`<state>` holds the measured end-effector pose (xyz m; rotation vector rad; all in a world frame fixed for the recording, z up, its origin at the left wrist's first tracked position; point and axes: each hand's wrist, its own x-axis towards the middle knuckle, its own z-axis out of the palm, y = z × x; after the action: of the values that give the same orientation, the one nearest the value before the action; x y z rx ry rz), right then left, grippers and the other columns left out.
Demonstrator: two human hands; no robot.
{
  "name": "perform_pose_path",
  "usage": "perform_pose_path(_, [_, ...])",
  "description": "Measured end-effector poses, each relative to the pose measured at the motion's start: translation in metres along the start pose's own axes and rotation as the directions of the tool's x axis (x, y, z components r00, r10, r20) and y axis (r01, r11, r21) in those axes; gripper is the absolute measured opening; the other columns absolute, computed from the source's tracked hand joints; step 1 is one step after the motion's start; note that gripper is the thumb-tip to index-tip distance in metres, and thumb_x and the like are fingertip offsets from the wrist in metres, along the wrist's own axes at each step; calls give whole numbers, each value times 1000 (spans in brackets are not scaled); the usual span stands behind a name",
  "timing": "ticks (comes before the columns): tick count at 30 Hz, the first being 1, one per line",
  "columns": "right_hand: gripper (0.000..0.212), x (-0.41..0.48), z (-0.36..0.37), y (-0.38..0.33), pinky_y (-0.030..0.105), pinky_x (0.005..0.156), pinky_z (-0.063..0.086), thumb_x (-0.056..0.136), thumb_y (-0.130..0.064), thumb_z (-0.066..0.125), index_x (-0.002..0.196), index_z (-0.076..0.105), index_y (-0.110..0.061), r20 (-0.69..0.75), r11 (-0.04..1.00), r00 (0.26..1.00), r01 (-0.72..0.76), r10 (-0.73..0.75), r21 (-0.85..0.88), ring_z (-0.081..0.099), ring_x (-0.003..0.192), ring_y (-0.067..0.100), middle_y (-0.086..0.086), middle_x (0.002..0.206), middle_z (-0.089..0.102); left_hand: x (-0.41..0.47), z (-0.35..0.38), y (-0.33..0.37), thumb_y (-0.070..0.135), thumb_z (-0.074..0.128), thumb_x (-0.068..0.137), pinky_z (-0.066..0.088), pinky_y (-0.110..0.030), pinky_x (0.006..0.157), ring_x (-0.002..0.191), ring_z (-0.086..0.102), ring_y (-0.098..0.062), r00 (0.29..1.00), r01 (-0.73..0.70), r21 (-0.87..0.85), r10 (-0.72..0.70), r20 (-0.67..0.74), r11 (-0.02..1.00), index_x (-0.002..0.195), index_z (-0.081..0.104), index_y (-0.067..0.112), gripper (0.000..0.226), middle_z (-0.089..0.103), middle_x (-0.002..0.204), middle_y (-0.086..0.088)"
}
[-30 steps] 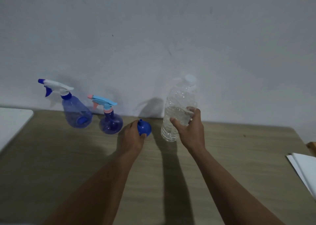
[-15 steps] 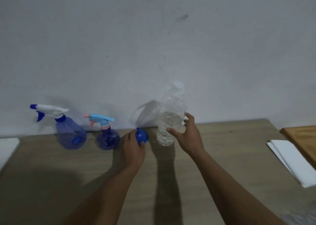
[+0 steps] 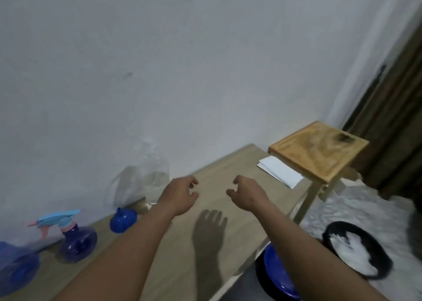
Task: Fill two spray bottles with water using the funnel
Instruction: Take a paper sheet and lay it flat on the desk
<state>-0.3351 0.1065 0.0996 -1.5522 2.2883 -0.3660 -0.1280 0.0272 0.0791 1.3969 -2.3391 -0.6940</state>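
My left hand (image 3: 180, 195) and my right hand (image 3: 246, 193) hover over the wooden table (image 3: 219, 186), fingers loosely curled, holding nothing. A clear plastic water bottle (image 3: 154, 177) stands by the wall just left of my left hand. The blue funnel (image 3: 123, 219) lies upside down on the table further left. A small blue spray bottle with a light-blue and pink trigger (image 3: 76, 236) stands left of the funnel. A larger blue spray bottle (image 3: 16, 268) is cut off at the frame's left edge.
A folded white paper (image 3: 280, 172) lies at the table's far right end, beside a small wooden stool (image 3: 317, 150). Below the table edge sit a blue basin (image 3: 278, 275) and a black bowl with something white (image 3: 356, 250). A dark curtain hangs at the right.
Both hands let go: the left left the funnel, the right left the water bottle. They now hover right of the bottle. The view swung right and tilted.
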Motion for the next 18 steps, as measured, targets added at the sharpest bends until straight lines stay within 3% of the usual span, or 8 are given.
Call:
perform_pose_path(4, [46,-1,-32,57,39,93,50,98,-43,54,125,58,-6,-79,995,992,-100,98,-11,58,117,32,13,126,63,35,22,57,29,65,89,47,-30,98,114,60,-19,991,-109,60,104,79,992,128,62,19,41,67,121,0])
perform_pose_path(7, [40,9,-50,102,32,78,48,98,-41,55,108,65,-4,-109,989,983,-148,146,-16,63,106,32,15,113,69,68,49,97,30,65,88,47,-30,99,115,60,-19,979,-164,78,153,135,983,130,62,18,44,66,123,-1])
perform_pose_path(13, [31,57,-70,187,31,69,41,95,-36,54,99,63,-7,-134,974,967,-223,217,-36,63,99,34,13,109,68,147,115,157,31,65,85,49,-30,96,112,61,-17,961,-206,83,185,207,975,125,64,21,42,66,121,3])
perform_pose_path(18, [34,113,-76,240,34,63,40,94,-31,53,68,47,-10,-102,967,964,-251,246,-38,61,85,36,11,85,57,219,163,181,27,65,85,49,-31,95,113,61,-18,953,-222,107,193,233,969,123,65,20,39,66,122,3])
